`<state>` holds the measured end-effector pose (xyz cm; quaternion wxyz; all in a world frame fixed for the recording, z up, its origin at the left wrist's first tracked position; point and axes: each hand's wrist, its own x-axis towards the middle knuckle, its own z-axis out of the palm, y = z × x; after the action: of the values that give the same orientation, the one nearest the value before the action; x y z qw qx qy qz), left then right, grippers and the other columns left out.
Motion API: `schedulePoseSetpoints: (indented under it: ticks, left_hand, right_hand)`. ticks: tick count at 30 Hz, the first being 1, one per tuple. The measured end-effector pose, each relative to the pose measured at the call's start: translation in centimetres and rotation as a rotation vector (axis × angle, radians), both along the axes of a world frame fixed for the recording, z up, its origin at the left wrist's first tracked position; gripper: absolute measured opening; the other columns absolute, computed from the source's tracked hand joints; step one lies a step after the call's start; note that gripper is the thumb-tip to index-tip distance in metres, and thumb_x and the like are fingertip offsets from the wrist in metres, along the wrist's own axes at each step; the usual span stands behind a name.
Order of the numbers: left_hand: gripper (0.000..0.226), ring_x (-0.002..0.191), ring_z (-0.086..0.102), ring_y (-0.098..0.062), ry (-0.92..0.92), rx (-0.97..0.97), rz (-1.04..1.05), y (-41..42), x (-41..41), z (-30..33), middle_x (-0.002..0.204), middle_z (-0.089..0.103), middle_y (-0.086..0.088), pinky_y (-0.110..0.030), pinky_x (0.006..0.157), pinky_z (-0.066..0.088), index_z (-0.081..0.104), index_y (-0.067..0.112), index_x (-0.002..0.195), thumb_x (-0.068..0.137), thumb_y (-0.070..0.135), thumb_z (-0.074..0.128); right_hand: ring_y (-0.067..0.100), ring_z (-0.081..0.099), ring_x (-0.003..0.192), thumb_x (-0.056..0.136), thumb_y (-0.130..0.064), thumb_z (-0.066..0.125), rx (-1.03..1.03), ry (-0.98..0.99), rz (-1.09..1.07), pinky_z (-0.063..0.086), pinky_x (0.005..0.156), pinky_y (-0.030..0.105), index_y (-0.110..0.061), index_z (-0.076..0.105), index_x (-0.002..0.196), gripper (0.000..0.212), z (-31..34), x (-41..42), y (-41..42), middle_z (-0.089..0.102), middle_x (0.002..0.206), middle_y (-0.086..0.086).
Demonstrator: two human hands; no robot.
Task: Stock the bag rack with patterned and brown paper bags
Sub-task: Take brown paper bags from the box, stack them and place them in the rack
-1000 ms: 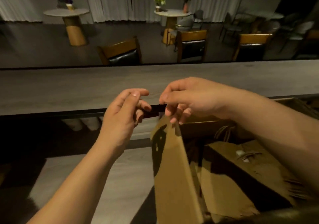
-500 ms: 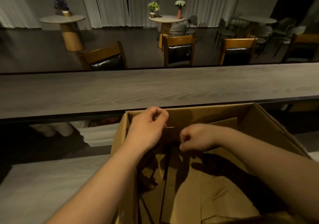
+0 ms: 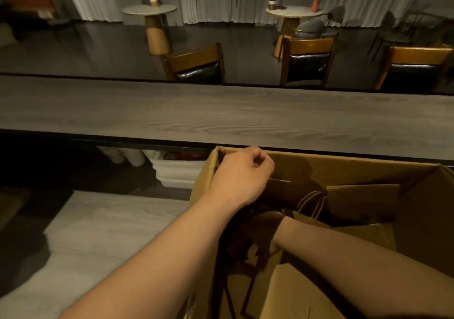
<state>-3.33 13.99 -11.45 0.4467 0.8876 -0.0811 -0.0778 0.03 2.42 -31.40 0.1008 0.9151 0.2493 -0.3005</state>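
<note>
While both arms reach into the cardboard box, brown paper bags lie inside.
Left hand has its fingers curled at the box corner; right hand is hidden, state unclear.

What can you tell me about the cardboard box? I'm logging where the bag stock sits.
The open brown corrugated cardboard box stands upright on the pale worktop, its far wall below the edge of the grey wood-grain counter. Inside lie flat brown paper bags, one with twisted paper handles. The left hand, fingers curled, is at the box's far left corner; the right forearm reaches inside, its hand hidden.
</note>
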Motion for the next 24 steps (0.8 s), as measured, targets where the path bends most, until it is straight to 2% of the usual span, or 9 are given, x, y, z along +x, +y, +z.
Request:
schedulePoseSetpoints:
  ticks: [3, 7, 12, 14, 16, 17, 20, 22, 24]
  left_hand:
    - [0.016, 0.079, 0.068, -0.007, 0.003, 0.006, 0.001, 0.0, 0.3, -0.1, 0.088, 0.072, 0.008, -0.032, 0.075, 0.060, 0.067, 0.035, 0.106, 0.103, 0.043, 0.054]
    - [0.014, 0.080, 0.069, -0.008, 0.013, -0.020, -0.004, 0.1, 0.5, -0.1, 0.087, 0.072, 0.007, -0.035, 0.077, 0.062, 0.066, 0.035, 0.103, 0.102, 0.042, 0.055]
    - [0.013, 0.077, 0.069, -0.007, 0.016, -0.044, -0.015, 0.4, 0.5, -0.2, 0.085, 0.072, 0.008, -0.037, 0.079, 0.062, 0.066, 0.035, 0.100, 0.101, 0.042, 0.056]
    - [0.012, 0.079, 0.068, -0.008, 0.015, -0.051, -0.021, 0.5, 0.6, -0.2, 0.087, 0.072, 0.007, -0.036, 0.079, 0.062, 0.066, 0.035, 0.101, 0.101, 0.042, 0.056]
    - [0.013, 0.081, 0.068, -0.010, 0.016, -0.075, -0.031, 0.5, 0.7, -0.1, 0.088, 0.072, 0.006, -0.037, 0.080, 0.061, 0.067, 0.034, 0.101, 0.101, 0.042, 0.056]
    - [0.015, 0.082, 0.068, -0.011, 0.020, -0.092, -0.036, 0.5, 0.7, -0.1, 0.089, 0.073, 0.005, -0.037, 0.080, 0.061, 0.067, 0.033, 0.101, 0.101, 0.043, 0.056]
    - [0.026, 0.090, 0.065, -0.008, 0.043, -0.136, -0.030, 0.4, 0.7, -0.4, 0.098, 0.071, 0.007, -0.035, 0.085, 0.056, 0.067, 0.032, 0.104, 0.100, 0.053, 0.052]
    - [0.033, 0.096, 0.064, -0.006, 0.056, -0.181, -0.011, 0.3, 0.6, -0.3, 0.105, 0.070, 0.009, -0.032, 0.087, 0.052, 0.065, 0.035, 0.108, 0.098, 0.062, 0.048]
    - [0.042, 0.099, 0.063, -0.005, 0.092, -0.257, -0.015, 0.3, 0.4, 0.0, 0.108, 0.070, 0.012, -0.028, 0.083, 0.049, 0.064, 0.036, 0.110, 0.093, 0.071, 0.048]
  right_hand:
    - [0.039, 0.063, 0.119, 0.092, -0.034, 0.075, -0.033, 0.066, 0.033, 0.056, 0.094, 0.053, -0.019, 0.061, 0.136, 0.049, 0.8, 0.1, 0.1, 0.064, 0.132, 0.014]
    - [0.033, 0.050, 0.137, 0.100, -0.026, 0.067, -0.074, 0.212, 0.081, 0.043, 0.115, 0.051, -0.014, 0.048, 0.152, 0.057, 1.8, 1.0, -0.6, 0.053, 0.150, 0.011]
    - [0.029, 0.057, 0.126, 0.106, -0.017, 0.053, -0.207, 0.234, -0.054, 0.045, 0.113, 0.046, -0.006, 0.059, 0.131, 0.028, 5.0, 1.2, -0.8, 0.061, 0.130, 0.016]
    - [0.024, 0.051, 0.122, 0.106, -0.021, 0.052, -0.240, 0.203, -0.082, 0.040, 0.116, 0.042, -0.012, 0.058, 0.122, 0.018, 7.1, 1.3, -1.7, 0.057, 0.124, 0.015]
    - [0.025, 0.056, 0.121, 0.096, -0.028, 0.068, -0.212, 0.181, -0.120, 0.049, 0.107, 0.042, -0.028, 0.054, 0.132, 0.038, 9.3, 1.3, -2.9, 0.057, 0.134, 0.007]
    - [0.024, 0.062, 0.111, 0.091, -0.028, 0.074, -0.148, 0.157, -0.201, 0.055, 0.098, 0.041, -0.035, 0.056, 0.125, 0.039, 10.8, 0.9, -3.4, 0.061, 0.129, 0.002]
    - [0.015, 0.066, 0.088, 0.087, -0.025, 0.080, 0.057, 0.094, -0.272, 0.060, 0.081, 0.034, -0.038, 0.059, 0.094, 0.026, 15.8, -0.4, -4.1, 0.065, 0.097, -0.008]
    - [0.013, 0.066, 0.081, 0.084, -0.036, 0.084, 0.138, 0.046, -0.288, 0.055, 0.070, 0.029, -0.029, 0.067, 0.091, 0.020, 19.9, -1.4, -4.5, 0.067, 0.088, -0.009]
    - [0.008, 0.067, 0.080, 0.082, -0.037, 0.086, 0.272, -0.005, -0.389, 0.052, 0.071, 0.028, -0.028, 0.068, 0.091, 0.023, 23.3, -2.4, -5.5, 0.070, 0.087, -0.008]
